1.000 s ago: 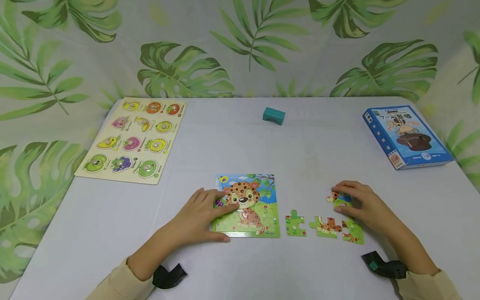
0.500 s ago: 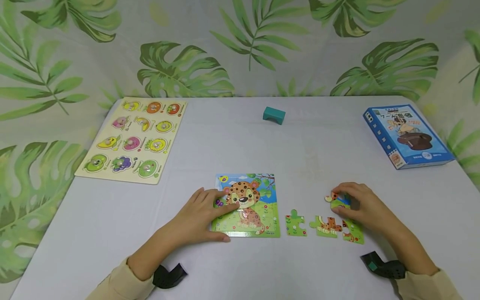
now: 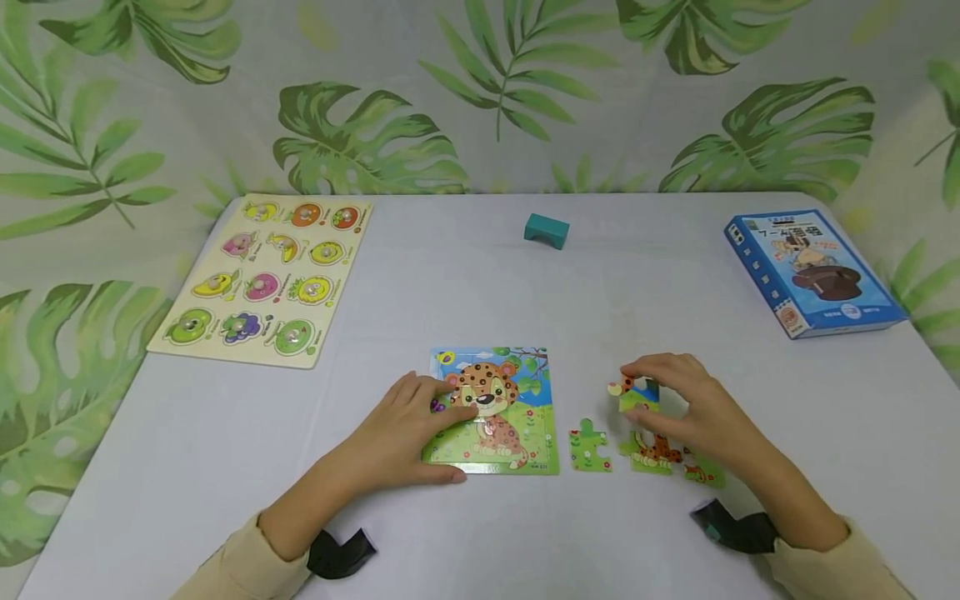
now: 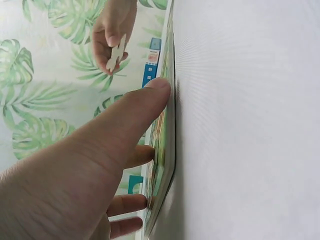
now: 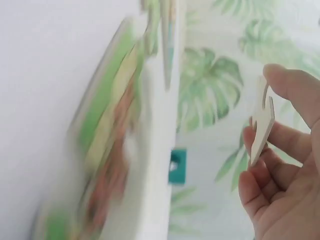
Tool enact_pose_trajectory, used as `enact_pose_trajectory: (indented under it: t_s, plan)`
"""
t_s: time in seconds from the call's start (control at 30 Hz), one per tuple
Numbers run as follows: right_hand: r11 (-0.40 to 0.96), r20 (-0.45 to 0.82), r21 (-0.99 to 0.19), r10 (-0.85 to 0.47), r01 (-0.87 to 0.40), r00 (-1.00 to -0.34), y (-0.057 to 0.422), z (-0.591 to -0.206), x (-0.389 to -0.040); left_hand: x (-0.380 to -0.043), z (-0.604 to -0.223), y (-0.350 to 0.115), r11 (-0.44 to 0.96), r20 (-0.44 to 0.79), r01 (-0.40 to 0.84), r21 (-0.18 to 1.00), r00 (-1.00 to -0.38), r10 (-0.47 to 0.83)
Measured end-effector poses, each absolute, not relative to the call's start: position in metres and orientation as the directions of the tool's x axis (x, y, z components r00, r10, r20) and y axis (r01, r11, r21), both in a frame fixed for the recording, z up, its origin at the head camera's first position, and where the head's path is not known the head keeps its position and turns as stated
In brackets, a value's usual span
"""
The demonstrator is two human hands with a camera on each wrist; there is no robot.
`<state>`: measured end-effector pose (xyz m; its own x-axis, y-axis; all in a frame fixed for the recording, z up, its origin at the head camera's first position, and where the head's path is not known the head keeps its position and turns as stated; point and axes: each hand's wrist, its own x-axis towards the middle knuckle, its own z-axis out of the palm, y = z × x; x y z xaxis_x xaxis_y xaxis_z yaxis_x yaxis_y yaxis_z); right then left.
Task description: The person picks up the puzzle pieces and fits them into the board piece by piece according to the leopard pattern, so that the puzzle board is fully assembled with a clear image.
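Note:
My right hand (image 3: 693, 404) pinches a puzzle piece (image 3: 639, 397) between thumb and fingers, lifted off the table; the right wrist view shows the pale edge and back of this piece (image 5: 262, 122). My left hand (image 3: 408, 429) rests with spread fingers on the leopard puzzle (image 3: 536, 433), its thumb along the near edge. In the left wrist view the thumb (image 4: 135, 107) lies against the puzzle board's side (image 4: 171, 145). Right of the board lie a green piece (image 3: 589, 447), a spotted piece (image 3: 654, 456) and a corner piece (image 3: 705, 472), the last partly hidden by my right hand.
A fruit knob board (image 3: 262, 283) lies at the far left. At the back middle stands a teal arch block (image 3: 547, 230). A blue box (image 3: 816, 273) sits at the back right, and a leaf-print cloth (image 3: 517, 92) hangs behind the white table.
My right hand has lifted the puzzle piece off the table and carried it left, above the loose pieces. The left hand has hardly moved on the board.

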<state>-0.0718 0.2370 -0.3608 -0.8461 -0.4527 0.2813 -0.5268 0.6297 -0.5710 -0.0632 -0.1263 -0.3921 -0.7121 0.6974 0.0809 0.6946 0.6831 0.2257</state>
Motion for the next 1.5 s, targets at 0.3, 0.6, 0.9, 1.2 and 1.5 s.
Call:
enact_pose_trajectory:
  t_s: [0.3, 0.6, 0.9, 1.2, 1.5]
  plan:
    - [0.546, 0.289, -0.601, -0.532, -0.584, -0.796, 0.175, -0.364, -0.075, -0.065, -0.392, -0.116, 0.621, 0.105, 0.731, 0.283, -0.667, 0.738]
    - [0.595, 0.196, -0.581, -0.56, -0.555, -0.805, 0.139, -0.385, -0.083, -0.066, -0.394, -0.111, 0.639, 0.082, 0.723, 0.26, -0.676, 0.732]
    - [0.607, 0.198, -0.539, -0.583, -0.584, -0.788, 0.13, -0.395, -0.084, -0.067, -0.393, -0.107, 0.653, 0.056, 0.729, 0.204, -0.675, 0.736]
    - [0.649, 0.151, -0.511, -0.577, -0.563, -0.803, 0.129, -0.393, -0.086, -0.069, -0.393, -0.107, 0.652, 0.054, 0.736, 0.181, -0.67, 0.741]
    - [0.72, -0.022, -0.402, -0.625, -0.566, -0.78, 0.139, -0.389, -0.077, -0.068, -0.393, -0.105, 0.662, 0.038, 0.716, 0.221, -0.685, 0.728]
